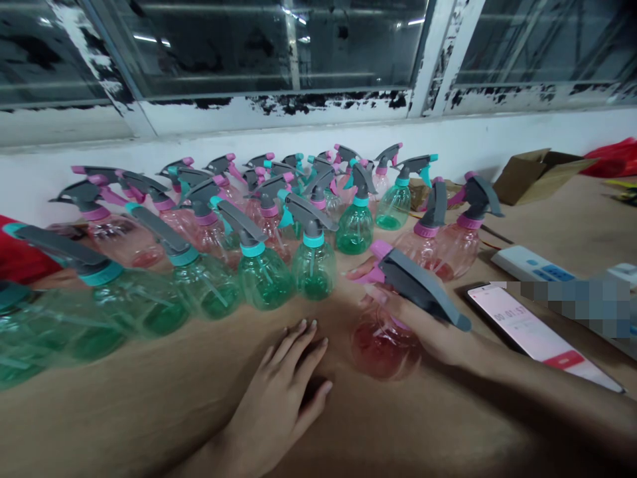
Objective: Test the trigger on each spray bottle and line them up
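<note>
My right hand (423,318) is wrapped round the neck of a pink spray bottle (381,345), which holds some reddish liquid and has a grey and pink trigger head. The bottle stands upright or nearly so; I cannot tell whether its base touches the table. Palm down, my left hand (281,392) rests on the brown table (164,405) with its fingers stretched out and nothing in them. Just beyond it is a green spray bottle (314,269) with a turquoise collar. Two pink spray bottles (460,242) stand behind my right hand.
Several more green and pink spray bottles (266,275) crowd the table's back and left. At the right lie a phone (527,325) showing a timer and a white power strip (537,269). An open cardboard box (527,179) and red plastic (614,158) sit by the wall.
</note>
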{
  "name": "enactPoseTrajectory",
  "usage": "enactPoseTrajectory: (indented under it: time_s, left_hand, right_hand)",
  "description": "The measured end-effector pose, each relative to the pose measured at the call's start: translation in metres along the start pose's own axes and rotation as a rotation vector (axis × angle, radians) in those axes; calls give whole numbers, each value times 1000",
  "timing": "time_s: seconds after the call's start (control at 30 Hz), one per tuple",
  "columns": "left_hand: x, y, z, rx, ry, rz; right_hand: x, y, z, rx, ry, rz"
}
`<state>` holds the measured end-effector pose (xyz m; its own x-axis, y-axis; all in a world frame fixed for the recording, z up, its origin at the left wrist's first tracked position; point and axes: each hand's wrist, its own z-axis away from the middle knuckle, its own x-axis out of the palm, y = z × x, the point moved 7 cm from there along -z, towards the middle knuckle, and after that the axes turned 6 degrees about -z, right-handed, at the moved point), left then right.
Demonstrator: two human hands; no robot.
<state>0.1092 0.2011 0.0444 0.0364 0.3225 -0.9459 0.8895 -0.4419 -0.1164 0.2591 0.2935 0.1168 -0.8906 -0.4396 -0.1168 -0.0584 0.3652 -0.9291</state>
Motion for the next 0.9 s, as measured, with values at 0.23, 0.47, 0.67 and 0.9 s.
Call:
enactPoseTrajectory:
  time_s: [0.23,0.47,0.67,0.9]
  left_hand:
    - [0,-1,0,-7,3,23]
    - [1,0,0,0,-16,16]
    - [1,-1,-1,-2,-5,18]
    - [0,0,-1,-2,2,8]
  right_hand:
    - [-1,5,2,50,26,26]
    - [-1,-1,0,3,36,55]
    - [0,2,0,3,18,47]
    - [-3,-3,0,12,44,86]
